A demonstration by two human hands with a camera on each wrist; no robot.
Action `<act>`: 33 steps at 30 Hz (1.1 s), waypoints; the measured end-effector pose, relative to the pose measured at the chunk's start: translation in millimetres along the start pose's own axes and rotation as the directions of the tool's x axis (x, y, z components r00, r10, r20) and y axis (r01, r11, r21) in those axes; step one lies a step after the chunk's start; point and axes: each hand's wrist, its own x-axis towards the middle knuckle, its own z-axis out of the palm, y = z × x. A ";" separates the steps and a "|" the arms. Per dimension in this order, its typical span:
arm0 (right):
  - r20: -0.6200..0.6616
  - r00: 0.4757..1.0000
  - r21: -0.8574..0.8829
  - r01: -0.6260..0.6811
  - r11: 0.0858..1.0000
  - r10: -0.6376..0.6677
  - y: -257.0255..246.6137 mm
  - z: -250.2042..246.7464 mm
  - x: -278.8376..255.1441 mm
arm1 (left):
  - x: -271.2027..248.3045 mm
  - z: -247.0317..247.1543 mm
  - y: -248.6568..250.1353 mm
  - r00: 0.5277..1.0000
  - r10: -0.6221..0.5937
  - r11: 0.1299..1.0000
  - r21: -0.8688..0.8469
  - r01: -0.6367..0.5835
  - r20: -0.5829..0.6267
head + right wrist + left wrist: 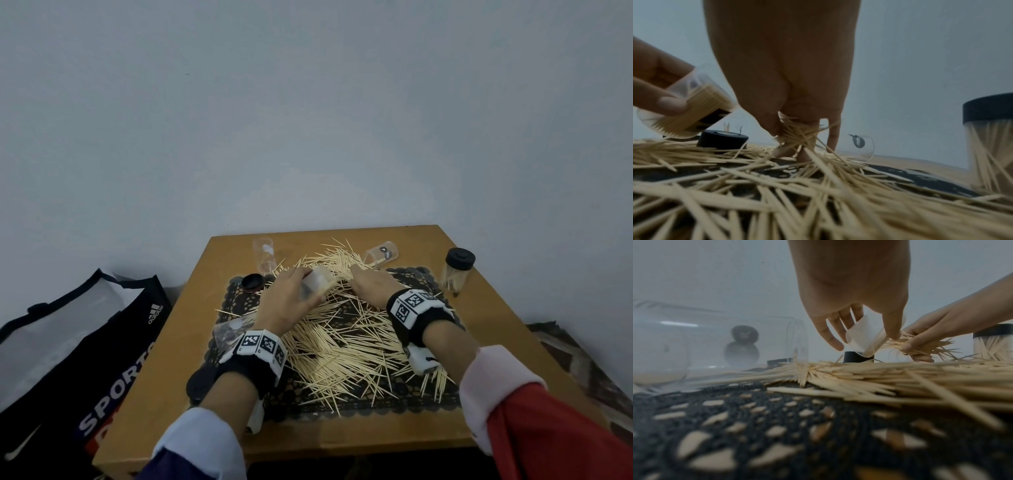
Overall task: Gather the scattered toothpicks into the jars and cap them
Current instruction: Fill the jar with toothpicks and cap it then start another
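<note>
Many loose toothpicks [346, 339] cover the black lace mat [421, 401] on the wooden table [171, 394]. My left hand [291, 298] grips a clear jar [317, 286], tilted and partly filled with toothpicks [701, 108], above the pile. The same jar [865, 339] shows between the left fingers [830, 335]. My right hand [371, 286] pinches a bundle of toothpicks [797, 134] just right of the jar's mouth, its fingertips down in the pile. That bundle [920, 345] almost touches the jar.
A capped jar [457, 272] with toothpicks stands at the right. Empty clear jars lie at the back left [264, 255], back middle [382, 255] and near left [227, 330]. Loose black caps lie left of the pile [252, 282] and by my left wrist [200, 385]. A sports bag [85, 359] lies left.
</note>
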 end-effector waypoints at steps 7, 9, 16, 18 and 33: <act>0.110 0.993 -0.033 0.041 0.999 -0.037 -1.3 5.1 -4.1 | 0.8 0.7 0.4 1.000 0.002 1.000 0.000 -0.002 -0.002; 0.120 0.992 -0.047 0.044 0.998 -0.038 -3.4 4.5 -3.3 | 1.1 1.0 -0.1 1.000 0.001 1.000 0.005 -0.001 0.000; 0.107 0.994 0.166 -0.039 0.985 0.021 2.7 -4.4 2.7 | 1.8 3.0 -3.6 1.000 -0.009 1.000 0.014 0.009 -0.012; 0.085 0.996 0.317 -0.063 0.946 0.038 4.3 -8.1 4.4 | 2.1 3.1 -4.0 1.000 -0.010 1.000 0.017 0.011 -0.017; -0.164 0.948 0.985 0.142 0.099 0.272 -25.2 -25.3 13.0 | 2.5 6.8 -4.7 0.997 0.075 0.995 -0.069 -0.076 -0.014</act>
